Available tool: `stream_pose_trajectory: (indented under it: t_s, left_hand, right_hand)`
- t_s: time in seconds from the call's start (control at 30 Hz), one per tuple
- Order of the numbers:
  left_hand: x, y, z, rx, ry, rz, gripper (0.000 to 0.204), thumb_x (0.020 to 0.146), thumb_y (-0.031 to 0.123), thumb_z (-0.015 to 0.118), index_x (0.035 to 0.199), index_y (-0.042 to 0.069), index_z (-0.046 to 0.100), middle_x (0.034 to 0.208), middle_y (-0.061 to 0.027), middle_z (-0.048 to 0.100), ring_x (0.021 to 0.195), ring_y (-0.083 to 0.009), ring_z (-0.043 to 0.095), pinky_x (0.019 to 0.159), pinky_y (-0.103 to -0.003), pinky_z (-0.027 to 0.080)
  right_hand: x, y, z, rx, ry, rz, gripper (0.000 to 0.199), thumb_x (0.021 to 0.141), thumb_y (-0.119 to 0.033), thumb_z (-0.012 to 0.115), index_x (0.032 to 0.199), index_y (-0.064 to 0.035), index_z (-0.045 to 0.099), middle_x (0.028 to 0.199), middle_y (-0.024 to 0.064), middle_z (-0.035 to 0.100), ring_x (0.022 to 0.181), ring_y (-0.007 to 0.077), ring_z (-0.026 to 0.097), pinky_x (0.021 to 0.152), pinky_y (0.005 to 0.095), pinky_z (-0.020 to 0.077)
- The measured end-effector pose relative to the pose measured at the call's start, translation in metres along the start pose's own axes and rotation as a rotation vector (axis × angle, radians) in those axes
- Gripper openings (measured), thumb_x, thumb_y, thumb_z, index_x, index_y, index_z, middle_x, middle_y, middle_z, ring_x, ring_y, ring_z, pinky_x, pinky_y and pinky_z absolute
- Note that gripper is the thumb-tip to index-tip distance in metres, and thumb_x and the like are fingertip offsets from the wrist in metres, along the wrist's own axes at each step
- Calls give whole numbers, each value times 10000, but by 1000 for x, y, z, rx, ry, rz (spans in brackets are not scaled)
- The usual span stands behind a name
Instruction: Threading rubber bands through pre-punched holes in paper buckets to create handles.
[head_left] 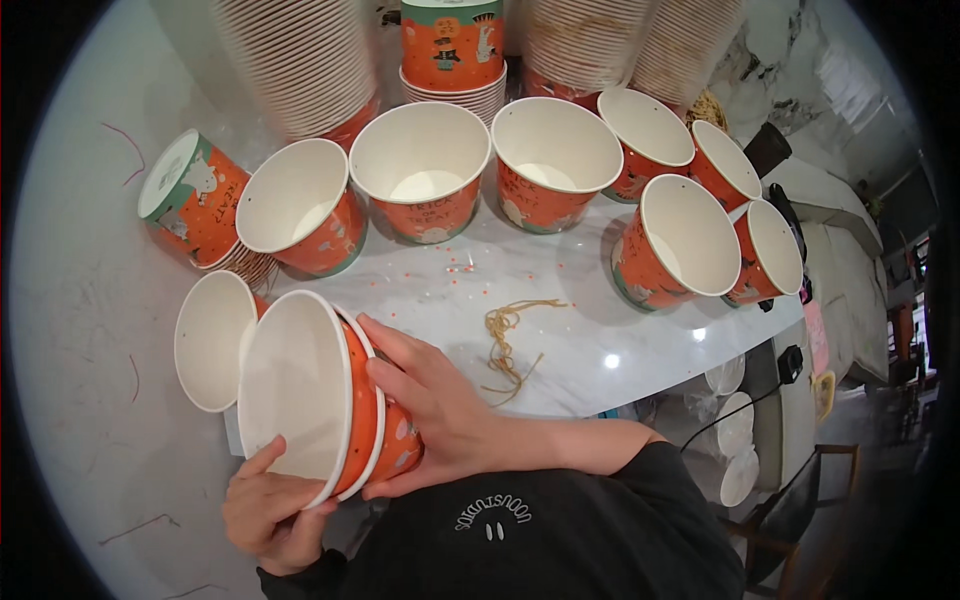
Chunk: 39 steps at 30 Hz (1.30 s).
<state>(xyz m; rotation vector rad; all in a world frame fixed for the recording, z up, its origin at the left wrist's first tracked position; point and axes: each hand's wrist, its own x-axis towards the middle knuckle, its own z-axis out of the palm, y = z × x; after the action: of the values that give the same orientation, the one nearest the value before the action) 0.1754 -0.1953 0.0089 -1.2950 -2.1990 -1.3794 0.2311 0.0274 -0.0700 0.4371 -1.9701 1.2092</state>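
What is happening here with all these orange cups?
A person holds a nested pair of orange paper cups tilted on its side, the left hand at the rim and the right hand around the outer cup. Single open cups stand in a row on the white table, with tall stacks behind.

So there's a little nested stack of orange paper cups [335, 405] at the lower left of the frame, white inside, with cartoon prints on the outside. It's tipped on its side, mouth facing left and toward the camera. Two rims show close together, so one cup sits inside the other, maybe more. It's lifted just off the white marble tabletop.
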Motion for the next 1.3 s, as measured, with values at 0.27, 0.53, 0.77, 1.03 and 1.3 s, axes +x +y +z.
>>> stream_pose_trajectory:
  t_s: [0.27, 0.53, 0.77, 1.03, 1.3]
  left_hand:
    - [6, -4, 12, -11, 219, 57, 126, 849, 89, 745, 880, 10, 653, 717, -81, 653, 666, -201, 617, 912, -489, 540]
    - [25, -18, 7, -122, 773, 38, 246, 1039, 210, 593, 1085, -32, 590, 954, -142, 662, 787, -161, 587, 686, -276, 467]
    - [-2, -37, -37, 37, 686, 323, 254, 990, 183, 680, 1062, -54, 626, 995, -203, 686, 853, -203, 634, 788, -327, 521]
    - [32, -12, 32, 330, -41, 424, 143, 796, 158, 811, 880, 101, 710, 730, -36, 693, 626, -226, 648, 666, -360, 562]
    - [43, -52, 61, 314, -122, 433, 277, 679, 58, 862, 921, 75, 729, 698, -71, 654, 645, -282, 659, 636, -362, 532]
  right_hand:
    - [2, -20, -6, 13, 23, 173, 1348, 569, -504, 934, 1600, -33, 205, 1610, 299, 233, 1419, 494, 349, 1135, 543, 332]
    - [-24, -8, -50, -62, -128, 257, 1274, 617, -497, 920, 1603, -57, 244, 1590, 279, 268, 1413, 488, 356, 1153, 554, 335]
    - [-102, 12, -102, -223, 167, 134, 1249, 644, -446, 951, 1603, -82, 237, 1584, 262, 305, 1427, 453, 374, 1139, 559, 368]
    - [-261, 6, -150, -685, 1121, 364, 1187, 790, -458, 875, 1575, -8, 107, 1535, 208, 351, 1340, 346, 477, 1113, 532, 430]
    - [-267, 23, -191, -921, 1269, 691, 1105, 692, -87, 908, 1529, 26, 195, 1496, 236, 391, 1372, 346, 431, 1167, 486, 351]
